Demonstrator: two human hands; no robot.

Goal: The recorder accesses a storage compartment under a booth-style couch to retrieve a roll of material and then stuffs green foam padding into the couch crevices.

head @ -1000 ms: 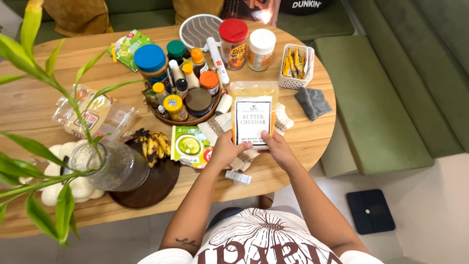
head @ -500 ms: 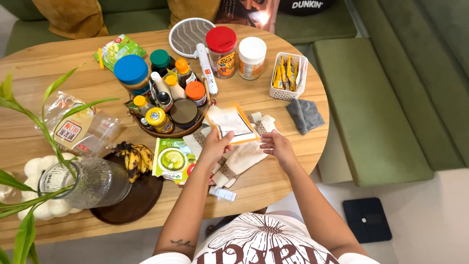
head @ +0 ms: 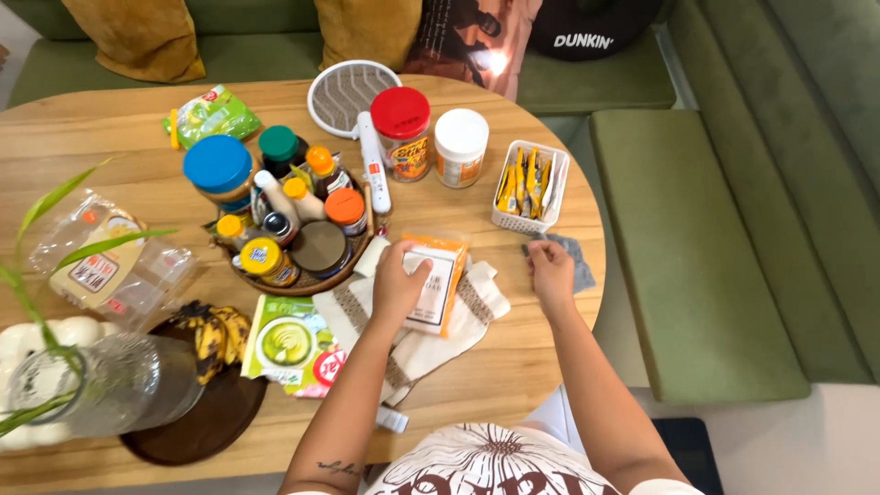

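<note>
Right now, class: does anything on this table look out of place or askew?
Mildly. The orange-edged packet under the left hand lies tilted on a rumpled cloth. The bananas on the dark plate are heavily blackened. Nothing looks spilled.

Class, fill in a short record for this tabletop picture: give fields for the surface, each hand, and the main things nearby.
Surface: round wooden table
Left hand: resting on an orange and white packet
Packet lies on: pale striped cloth
Right hand: touching a grey cloth at the table edge
Behind the hands: white basket of sachets, round tray of bottles and jars
Left side: bananas on a dark plate
</note>
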